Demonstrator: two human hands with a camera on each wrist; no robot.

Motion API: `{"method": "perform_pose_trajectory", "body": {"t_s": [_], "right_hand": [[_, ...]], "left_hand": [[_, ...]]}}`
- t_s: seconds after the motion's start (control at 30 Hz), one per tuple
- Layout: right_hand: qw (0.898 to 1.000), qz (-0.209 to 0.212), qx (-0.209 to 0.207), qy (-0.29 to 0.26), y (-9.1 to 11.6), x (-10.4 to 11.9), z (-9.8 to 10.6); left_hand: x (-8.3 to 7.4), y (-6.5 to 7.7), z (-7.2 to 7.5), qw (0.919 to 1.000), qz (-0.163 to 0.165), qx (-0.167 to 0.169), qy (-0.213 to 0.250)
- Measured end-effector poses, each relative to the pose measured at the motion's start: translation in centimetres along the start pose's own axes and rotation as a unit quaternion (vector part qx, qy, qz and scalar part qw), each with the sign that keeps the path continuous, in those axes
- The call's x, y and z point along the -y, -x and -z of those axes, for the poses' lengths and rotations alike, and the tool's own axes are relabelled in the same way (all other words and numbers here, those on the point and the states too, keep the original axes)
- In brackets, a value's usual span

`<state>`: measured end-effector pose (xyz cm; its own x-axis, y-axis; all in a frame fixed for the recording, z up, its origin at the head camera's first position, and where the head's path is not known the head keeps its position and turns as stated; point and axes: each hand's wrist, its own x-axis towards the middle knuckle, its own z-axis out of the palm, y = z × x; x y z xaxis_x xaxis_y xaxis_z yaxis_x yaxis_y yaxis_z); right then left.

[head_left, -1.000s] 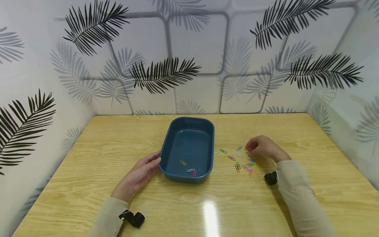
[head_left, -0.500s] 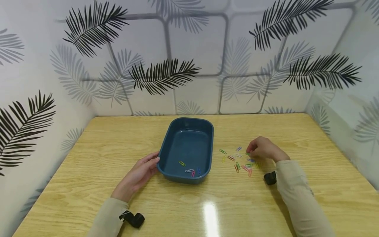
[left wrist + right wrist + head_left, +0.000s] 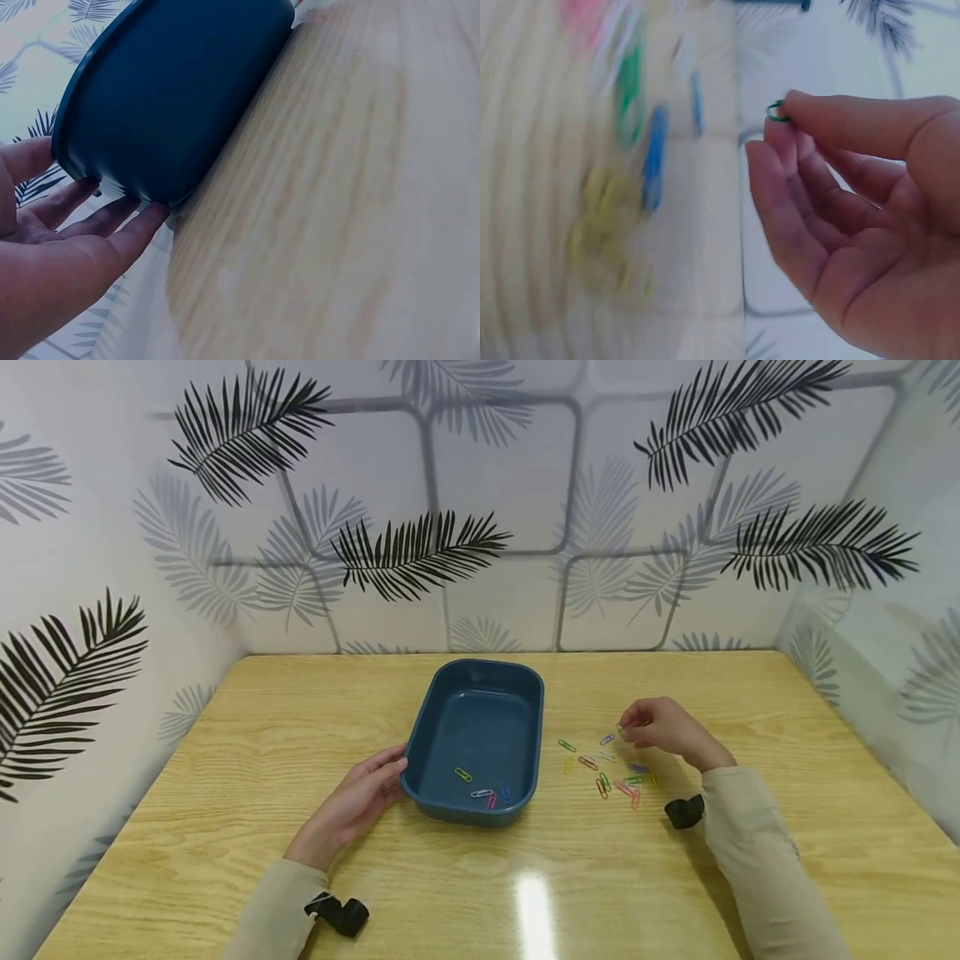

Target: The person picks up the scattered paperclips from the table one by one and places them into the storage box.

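Between thumb and fingertips, my right hand point(image 3: 671, 732) pinches a green paper clip point(image 3: 773, 112), raised over the table at the far edge of a loose group of paper clips. Only a small loop of it shows past the fingertips in the right wrist view. My left hand point(image 3: 356, 806) rests against the left side of a dark blue plastic tray point(image 3: 468, 815), thumb at the rim and extended fingers point(image 3: 142, 229) touching the outer wall. Inside the tray's near end lie several paper clips, among them a yellow one point(image 3: 463, 774) and a white one point(image 3: 482, 793).
Right of the tray, several coloured paper clips are spread on the wooden table point(image 3: 300, 710): a green one point(image 3: 567, 746), a blue one point(image 3: 607, 739), a red one point(image 3: 602, 788) and pink ones point(image 3: 634, 799) included. A leaf-patterned wall point(image 3: 495, 602) stands behind the table.
My right hand has picked the green paper clip up from the table and lifted it slightly up and to the left. My left hand stays at the tray.
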<state>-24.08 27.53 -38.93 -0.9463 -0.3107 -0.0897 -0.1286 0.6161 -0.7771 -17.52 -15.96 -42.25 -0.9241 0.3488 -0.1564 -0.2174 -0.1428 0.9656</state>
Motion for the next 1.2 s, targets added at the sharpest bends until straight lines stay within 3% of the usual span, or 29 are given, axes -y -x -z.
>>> {"method": "perform_pose_trajectory", "body": {"t_s": [0.27,0.47,0.97,1.2], "right_hand": [[0.987,0.018,-0.038,-0.152,-0.7,1.7,-2.2],[0.978,0.027,-0.052,-0.199,-1.1,2.3,-3.9],[0.987,0.054,-0.042,-0.145,-1.3,3.6,-5.5],[0.988,0.086,-0.069,-0.107,-1.6,5.5,-6.3]], "left_hand": [[-0.1,0.1,0.2,1.0,-0.005,0.001,0.008],[-0.1,0.1,0.3,0.9999,-0.011,0.005,-0.006],[-0.1,-0.1,0.1,1.0,-0.005,0.006,-0.003],[0.2,0.0,0.3,0.9998,-0.004,0.013,-0.011]]}}
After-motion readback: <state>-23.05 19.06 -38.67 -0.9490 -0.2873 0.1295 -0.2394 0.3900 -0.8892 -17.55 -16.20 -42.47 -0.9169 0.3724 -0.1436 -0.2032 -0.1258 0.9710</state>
